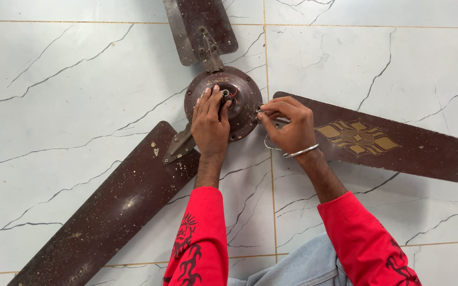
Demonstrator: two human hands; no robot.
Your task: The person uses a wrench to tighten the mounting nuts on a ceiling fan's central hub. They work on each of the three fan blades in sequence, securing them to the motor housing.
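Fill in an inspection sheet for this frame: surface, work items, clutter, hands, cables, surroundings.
Surface: white marble-look floor tiles with dark veins.
Work items: brown metal ceiling fan hub lying on the floor, three dusty brown blades attached; the right blade bears a gold pattern.
Clutter: nothing seen.
Hands: left hand rests flat on the hub; right hand, with a metal bangle on its wrist, pinches a small metal part at the hub's edge.
Cables: thin red and white wires at the hub's centre.
Surroundings: red sleeves, blue jeans.
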